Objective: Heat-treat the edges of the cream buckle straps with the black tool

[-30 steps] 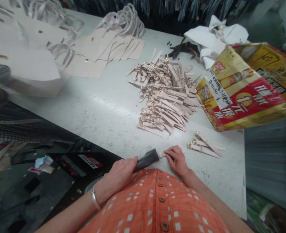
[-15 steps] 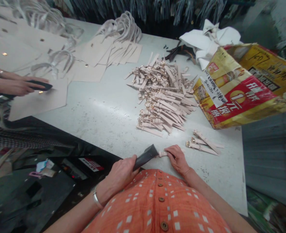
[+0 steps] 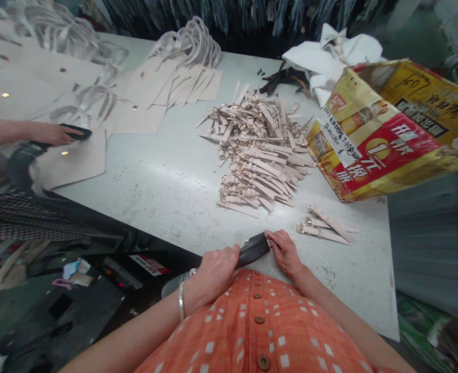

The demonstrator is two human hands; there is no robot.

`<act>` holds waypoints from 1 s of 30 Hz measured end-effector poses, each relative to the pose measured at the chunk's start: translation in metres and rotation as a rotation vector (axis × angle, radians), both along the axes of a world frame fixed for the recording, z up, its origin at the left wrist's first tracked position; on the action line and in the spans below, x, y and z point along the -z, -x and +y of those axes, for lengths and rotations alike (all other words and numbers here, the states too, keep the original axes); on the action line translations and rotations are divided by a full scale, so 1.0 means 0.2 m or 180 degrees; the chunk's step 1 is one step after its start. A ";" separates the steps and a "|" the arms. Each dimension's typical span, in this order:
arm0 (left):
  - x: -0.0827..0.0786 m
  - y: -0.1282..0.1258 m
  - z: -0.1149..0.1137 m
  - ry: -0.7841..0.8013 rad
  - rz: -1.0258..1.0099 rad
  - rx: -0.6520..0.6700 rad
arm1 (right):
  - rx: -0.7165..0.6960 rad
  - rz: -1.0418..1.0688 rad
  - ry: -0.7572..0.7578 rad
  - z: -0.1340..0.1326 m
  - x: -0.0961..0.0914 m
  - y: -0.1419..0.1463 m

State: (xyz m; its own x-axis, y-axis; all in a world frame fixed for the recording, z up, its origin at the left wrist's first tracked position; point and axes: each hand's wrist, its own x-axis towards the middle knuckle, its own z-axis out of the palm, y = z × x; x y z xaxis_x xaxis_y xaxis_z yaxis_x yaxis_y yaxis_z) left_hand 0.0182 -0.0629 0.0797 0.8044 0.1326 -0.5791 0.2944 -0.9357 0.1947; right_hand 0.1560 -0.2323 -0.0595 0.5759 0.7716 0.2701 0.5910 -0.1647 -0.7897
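My left hand (image 3: 219, 269) is wrapped round a black nozzle (image 3: 254, 248) with a grey ribbed hose (image 3: 176, 284) behind it, low over the table's near edge. The nozzle's flat mouth points right, close against the fingertips of my right hand (image 3: 287, 253). Those fingers pinch a short beige buckle strap, now nearly all hidden behind the nozzle and fingers; a glint of metal shows just past the nozzle's left side. Several loose buckle straps (image 3: 326, 228) lie to the right of my right hand. Ahead is a large heap of beige buckle straps (image 3: 263, 150).
A yellow-and-red carton (image 3: 384, 140) stands at the table's right edge. Dark pliers (image 3: 285, 80) and a white cloth bundle (image 3: 333, 54) lie behind. At left, a co-worker's hand (image 3: 54, 133) holds a similar black nozzle over beige panels (image 3: 81, 163). Panels with looped handles (image 3: 194, 44) lie farther back.
The nozzle has moved right and turned, covering the strap in my right hand. My left hand moved right with it. The co-worker's nozzle has shifted slightly, and one of their hands has drawn back.
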 end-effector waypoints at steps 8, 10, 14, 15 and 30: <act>-0.05 0.04 0.05 0.0091 0.0201 0.0064 | 0.0143 0.0113 0.0025 0.01 -0.01 0.01; -0.05 0.02 0.03 0.0064 0.0161 0.0122 | 0.0146 0.0098 0.0025 0.01 -0.01 0.01; -0.02 -0.03 -0.01 -0.0020 0.0088 0.0180 | 0.0126 0.0104 0.0041 0.00 -0.01 0.01; -0.01 -0.03 -0.02 -0.0037 0.0090 0.0153 | 0.0122 0.0107 0.0050 0.00 -0.01 0.01; 0.04 0.08 0.11 -0.0280 0.0112 -0.0585 | 0.0150 -0.0002 -0.0070 0.01 0.00 0.01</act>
